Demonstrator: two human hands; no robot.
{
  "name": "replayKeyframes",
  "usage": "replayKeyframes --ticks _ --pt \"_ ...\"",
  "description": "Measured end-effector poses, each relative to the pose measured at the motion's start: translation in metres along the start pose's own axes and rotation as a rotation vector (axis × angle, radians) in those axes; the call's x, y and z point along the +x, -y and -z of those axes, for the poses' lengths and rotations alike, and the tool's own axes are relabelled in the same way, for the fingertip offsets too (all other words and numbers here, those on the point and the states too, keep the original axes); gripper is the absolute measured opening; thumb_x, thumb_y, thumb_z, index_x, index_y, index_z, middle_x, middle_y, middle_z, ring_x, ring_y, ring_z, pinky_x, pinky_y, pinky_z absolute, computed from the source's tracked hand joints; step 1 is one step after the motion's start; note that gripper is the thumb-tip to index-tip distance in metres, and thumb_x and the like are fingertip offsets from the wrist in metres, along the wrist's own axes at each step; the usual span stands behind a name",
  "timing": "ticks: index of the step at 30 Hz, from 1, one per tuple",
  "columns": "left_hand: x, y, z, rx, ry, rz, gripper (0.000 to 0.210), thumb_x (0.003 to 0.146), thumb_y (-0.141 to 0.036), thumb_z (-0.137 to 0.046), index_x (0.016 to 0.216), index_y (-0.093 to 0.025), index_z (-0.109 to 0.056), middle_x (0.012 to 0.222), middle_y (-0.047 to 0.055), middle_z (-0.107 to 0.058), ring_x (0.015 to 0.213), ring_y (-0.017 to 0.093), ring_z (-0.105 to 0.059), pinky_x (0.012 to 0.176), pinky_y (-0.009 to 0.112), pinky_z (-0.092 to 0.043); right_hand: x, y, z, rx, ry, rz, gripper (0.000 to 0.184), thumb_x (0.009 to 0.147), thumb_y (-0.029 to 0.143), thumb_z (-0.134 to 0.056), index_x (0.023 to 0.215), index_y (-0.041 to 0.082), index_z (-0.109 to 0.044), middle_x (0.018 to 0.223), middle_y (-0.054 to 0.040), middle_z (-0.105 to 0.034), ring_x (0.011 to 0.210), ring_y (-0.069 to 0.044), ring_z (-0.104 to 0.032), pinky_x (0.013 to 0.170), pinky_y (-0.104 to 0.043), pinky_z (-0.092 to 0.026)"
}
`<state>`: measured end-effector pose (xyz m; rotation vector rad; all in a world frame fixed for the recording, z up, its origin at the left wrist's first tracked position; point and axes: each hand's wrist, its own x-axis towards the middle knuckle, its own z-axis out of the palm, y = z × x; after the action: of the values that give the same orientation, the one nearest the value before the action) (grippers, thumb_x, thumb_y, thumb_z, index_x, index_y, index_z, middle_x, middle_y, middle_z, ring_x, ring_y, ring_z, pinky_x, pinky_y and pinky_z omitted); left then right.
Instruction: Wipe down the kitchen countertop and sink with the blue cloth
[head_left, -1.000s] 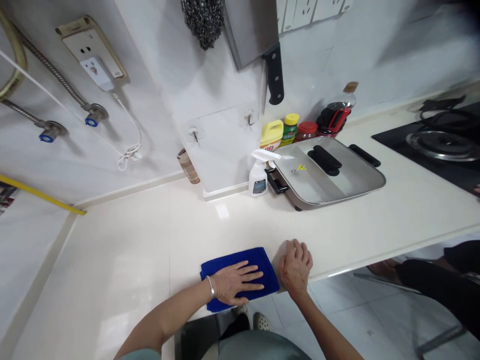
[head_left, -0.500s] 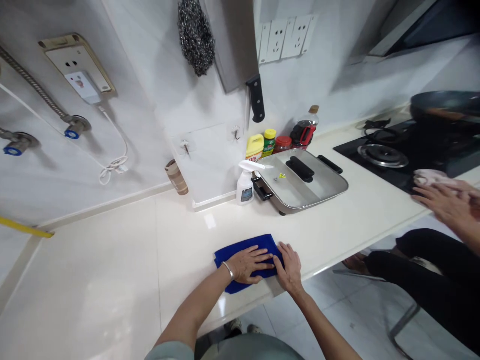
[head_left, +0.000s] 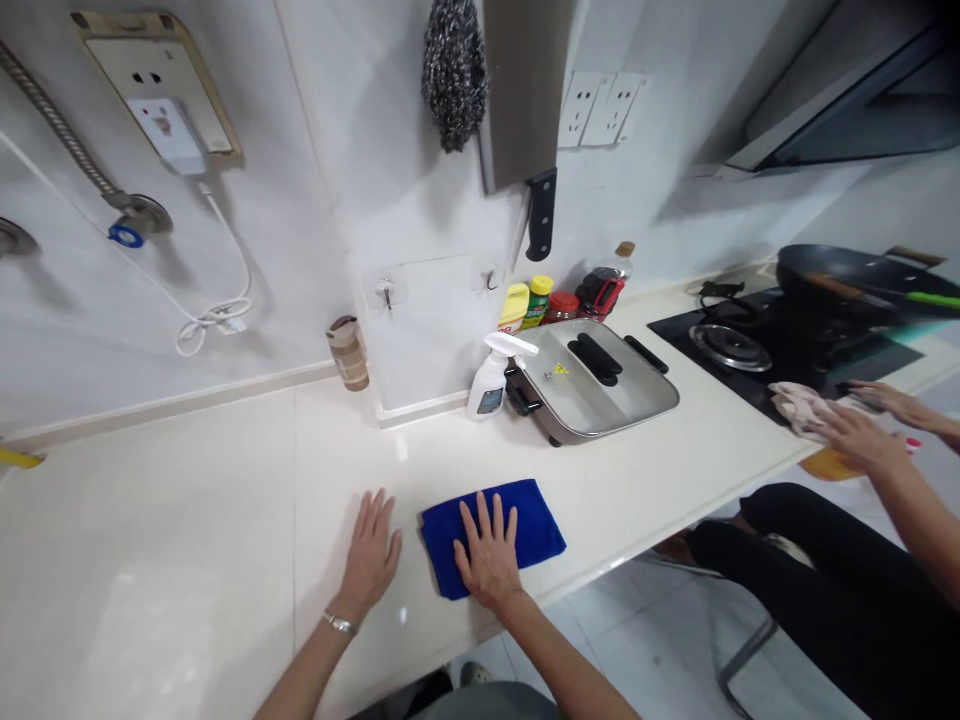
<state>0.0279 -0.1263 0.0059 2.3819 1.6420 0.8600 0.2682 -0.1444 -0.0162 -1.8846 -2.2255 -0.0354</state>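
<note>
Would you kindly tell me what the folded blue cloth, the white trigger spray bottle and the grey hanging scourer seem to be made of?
The folded blue cloth looks like matt fabric, perhaps microfibre: lies flat, no shine. The white trigger spray bottle seems moulded plastic: smooth, opaque. The grey hanging scourer is probably metal: tangled, glinting strands.

The left hand (head_left: 369, 555), spread on the blue cloth (head_left: 538, 525) a second ago, is now off it, at the counter (head_left: 217, 500) to the cloth's left. The right hand (head_left: 491, 565), first curled beside the cloth and then at its right edge, now lies on it with fingers fanned. The cloth has shifted away from the counter seam (head_left: 294, 480) since the earliest picture. A co-worker's second hand (head_left: 890, 401) now shows, and more of the wok (head_left: 799, 265) is visible.
</note>
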Motion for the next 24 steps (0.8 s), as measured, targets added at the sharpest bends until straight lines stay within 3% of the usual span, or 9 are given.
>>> replayKeyframes --ticks 7,17,21,24 --pt "-0.053 0.001 0.013 0.111 0.025 0.143 0.056 0.099 -0.028 -0.039 0.153 -0.016 -0.032 0.164 0.014 -0.024 0.153 0.029 -0.015 0.123 0.056 -0.022 -0.011 -0.037 0.012 0.044 0.087 0.108 0.067 0.093 0.039 -0.051 0.155 0.023 -0.031 0.164 -0.0100 -0.011 0.148 -0.043 -0.003 0.116 -0.071 -0.009" --pt "-0.130 -0.034 0.013 0.211 0.055 0.456 0.062 0.095 -0.042 -0.031 0.154 -0.023 -0.033 0.165 0.010 -0.024 0.154 0.028 -0.011 0.124 0.056 -0.012 -0.012 -0.117 0.024 0.058 0.091 0.187 0.065 0.094 0.042 -0.050 0.155 0.026 -0.031 0.164 -0.0070 -0.016 0.149 -0.038 -0.009 0.117 -0.068 -0.017" --pt "-0.144 -0.054 0.002 0.244 -0.022 0.607 0.063 0.095 -0.043 -0.028 0.153 -0.020 -0.034 0.163 0.014 -0.026 0.154 0.029 -0.011 0.122 0.058 -0.015 -0.009 -0.163 0.027 0.062 0.083 0.252 0.064 0.095 0.043 -0.049 0.154 0.026 -0.032 0.163 -0.0069 -0.018 0.149 -0.037 -0.010 0.117 -0.066 -0.018" --pt "-0.140 -0.069 -0.003 0.267 -0.057 0.681 0.066 0.094 -0.046 -0.026 0.152 -0.016 -0.037 0.162 0.016 -0.029 0.154 0.030 -0.011 0.121 0.057 -0.018 -0.005 -0.197 0.028 0.076 0.057 0.284 0.062 0.095 0.044 -0.049 0.153 0.026 -0.035 0.162 -0.0072 -0.023 0.149 -0.036 -0.013 0.117 -0.065 -0.019"
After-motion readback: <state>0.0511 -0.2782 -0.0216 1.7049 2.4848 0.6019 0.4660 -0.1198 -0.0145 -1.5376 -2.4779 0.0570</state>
